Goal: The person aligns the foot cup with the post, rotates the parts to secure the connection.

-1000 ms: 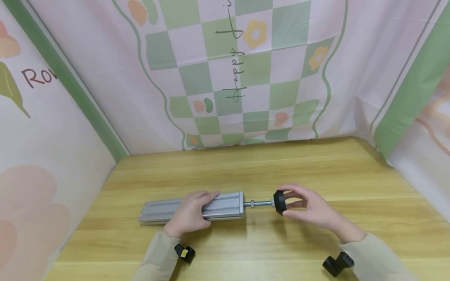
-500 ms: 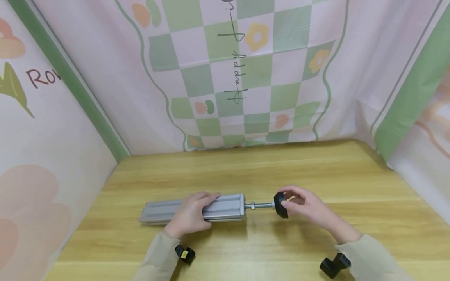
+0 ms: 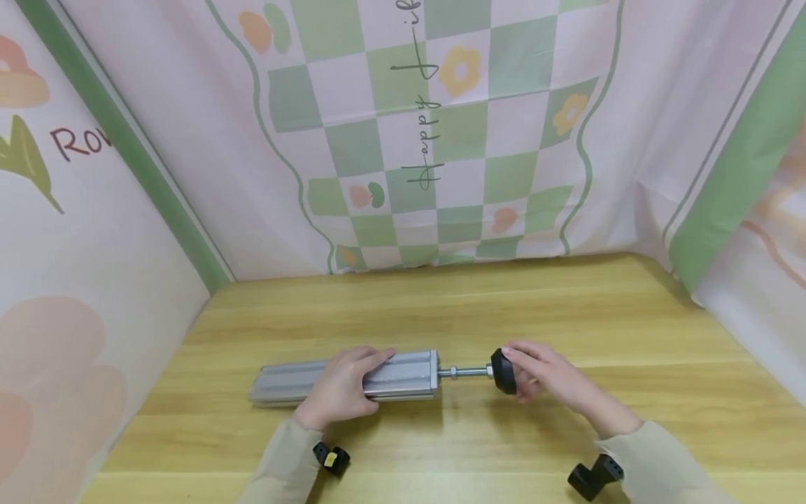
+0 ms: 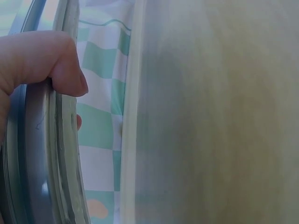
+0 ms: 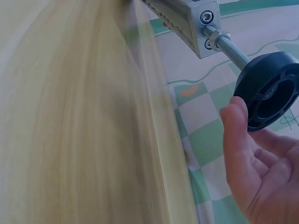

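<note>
My left hand [image 3: 343, 383] grips a silver aluminium profile [image 3: 406, 374] across its middle in the head view. In the left wrist view its thumb [image 4: 65, 65] curls over the profile's edge [image 4: 39, 154]. From the profile's right end sticks a threaded rod [image 3: 472, 372] with a hex nut [image 5: 217, 38] near the end plate. A round black levelling foot [image 3: 503, 371] sits on the rod's outer end. My right hand [image 3: 548, 374] pinches the foot's rim, thumb on top in the head view. The right wrist view shows the hollow underside of the foot [image 5: 268, 93].
Both hands work over a light wooden table [image 3: 441, 308]. A patterned cloth [image 3: 434, 140] hangs behind it, with more cloth at both sides. Small black wrist cameras [image 3: 595, 476] sit on both sleeves.
The right hand has turned about the foot: its thumb has gone from the near lower side up to the top of the rim. The left hand keeps its grip on the profile.
</note>
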{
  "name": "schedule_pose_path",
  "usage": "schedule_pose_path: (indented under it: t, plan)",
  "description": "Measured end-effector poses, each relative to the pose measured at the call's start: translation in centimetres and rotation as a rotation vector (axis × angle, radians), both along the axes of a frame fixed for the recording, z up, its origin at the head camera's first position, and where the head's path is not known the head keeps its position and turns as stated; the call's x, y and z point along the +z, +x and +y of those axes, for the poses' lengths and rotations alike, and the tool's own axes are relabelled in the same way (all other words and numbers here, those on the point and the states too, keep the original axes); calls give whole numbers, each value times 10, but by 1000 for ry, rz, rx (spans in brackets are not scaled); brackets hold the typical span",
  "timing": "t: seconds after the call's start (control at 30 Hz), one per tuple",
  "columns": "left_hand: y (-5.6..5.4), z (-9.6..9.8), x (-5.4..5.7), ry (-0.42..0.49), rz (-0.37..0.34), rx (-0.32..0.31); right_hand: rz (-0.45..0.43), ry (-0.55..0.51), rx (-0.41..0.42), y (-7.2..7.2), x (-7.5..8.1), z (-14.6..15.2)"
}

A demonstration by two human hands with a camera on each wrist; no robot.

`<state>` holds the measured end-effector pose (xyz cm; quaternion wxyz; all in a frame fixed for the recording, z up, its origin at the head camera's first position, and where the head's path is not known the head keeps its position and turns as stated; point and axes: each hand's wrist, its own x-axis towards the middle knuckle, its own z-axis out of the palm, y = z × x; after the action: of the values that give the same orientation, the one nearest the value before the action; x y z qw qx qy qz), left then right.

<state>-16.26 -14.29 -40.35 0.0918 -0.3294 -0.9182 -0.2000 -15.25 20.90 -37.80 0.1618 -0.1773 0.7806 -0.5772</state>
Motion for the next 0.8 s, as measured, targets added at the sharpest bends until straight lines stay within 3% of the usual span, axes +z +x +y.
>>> schedule_pose_path:
  t: [0.27, 0.4, 0.6, 0.8]
  plan:
    - [1, 0, -2, 17, -10, 4, 15, 54, -7, 1, 1, -3]
    - [0, 0, -3, 25, -8, 1, 195, 119, -15, 6, 1, -1]
    - [0, 0, -2, 28, -20, 5, 476, 84, 36, 11, -8, 4]
    - [0, 1, -1, 23, -18, 13, 612, 67, 85, 10, -14, 8]
